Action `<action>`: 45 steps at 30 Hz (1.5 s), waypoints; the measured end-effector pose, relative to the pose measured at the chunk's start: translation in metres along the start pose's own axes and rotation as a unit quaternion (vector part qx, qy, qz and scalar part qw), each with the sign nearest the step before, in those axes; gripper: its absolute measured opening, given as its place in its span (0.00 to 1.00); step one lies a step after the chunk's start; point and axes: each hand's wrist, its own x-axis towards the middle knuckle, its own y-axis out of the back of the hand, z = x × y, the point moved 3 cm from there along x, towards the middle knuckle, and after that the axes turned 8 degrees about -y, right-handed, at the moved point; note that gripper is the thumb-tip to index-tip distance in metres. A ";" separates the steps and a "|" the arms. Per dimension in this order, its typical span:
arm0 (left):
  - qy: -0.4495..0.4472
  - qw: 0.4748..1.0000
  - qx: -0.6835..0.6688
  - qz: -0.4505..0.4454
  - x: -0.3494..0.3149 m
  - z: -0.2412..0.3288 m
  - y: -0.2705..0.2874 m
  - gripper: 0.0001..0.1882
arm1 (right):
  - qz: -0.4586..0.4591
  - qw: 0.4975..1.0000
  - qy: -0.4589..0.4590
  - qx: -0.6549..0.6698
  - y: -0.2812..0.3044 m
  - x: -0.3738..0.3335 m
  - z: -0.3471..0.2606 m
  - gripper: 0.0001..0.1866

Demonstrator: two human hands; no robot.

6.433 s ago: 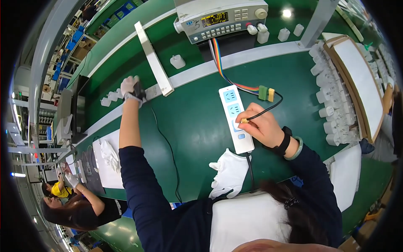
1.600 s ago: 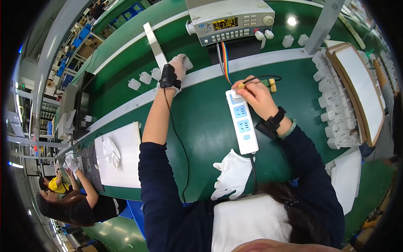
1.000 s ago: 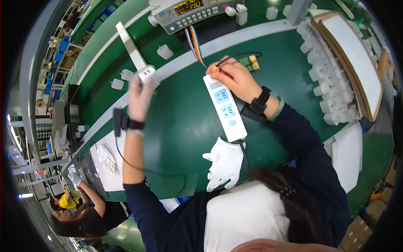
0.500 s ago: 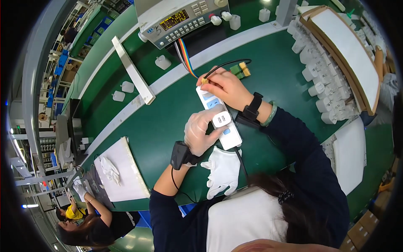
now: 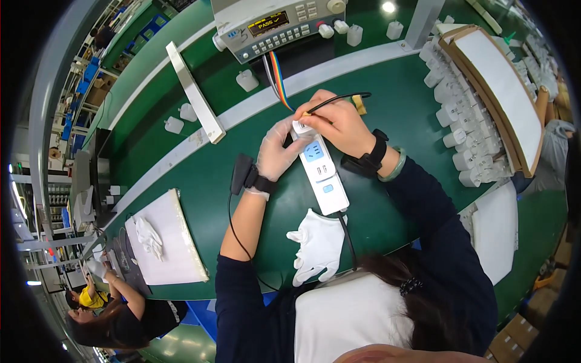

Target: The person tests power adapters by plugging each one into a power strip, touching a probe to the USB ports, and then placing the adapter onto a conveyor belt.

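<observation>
A white power strip (image 5: 330, 195) with blue-tinted socket faces lies lengthwise on the green mat. At its far end a small white charger (image 5: 302, 127) sits, partly covered by fingers. My left hand (image 5: 278, 150), in a thin clear glove, is closed with its fingertips on that charger. My bare right hand (image 5: 342, 125) pinches a black cable (image 5: 339, 100) by its yellowish plug, right above the charger. Whether the plug is inside a port is hidden by the fingers. Below the strip rests a white fabric glove (image 5: 319, 245).
A grey test instrument (image 5: 275, 29) with a lit screen stands at the back, a rainbow ribbon cable (image 5: 278, 75) running from it. Rows of white chargers (image 5: 463, 136) line the right side beside a cardboard tray (image 5: 502, 81). A white bar (image 5: 195, 94) crosses at left. A co-worker (image 5: 124, 308) sits far left.
My left hand has moved away from me, from the strip's middle to its far end, with the charger. The right hand has shifted slightly right in the view. The instrument's screen has changed.
</observation>
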 end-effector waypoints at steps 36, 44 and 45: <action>-0.085 0.807 0.580 0.074 0.078 -0.027 0.157 0.18 | -0.057 0.996 -0.063 -0.017 -0.004 -0.070 -0.035 0.06; 0.040 0.572 0.819 -0.008 0.052 -0.041 0.216 0.09 | -0.052 0.996 -0.069 0.004 -0.002 -0.067 -0.034 0.06; 0.040 0.571 0.820 -0.009 0.045 -0.039 0.226 0.09 | -0.056 0.996 -0.069 0.011 -0.004 -0.066 -0.034 0.06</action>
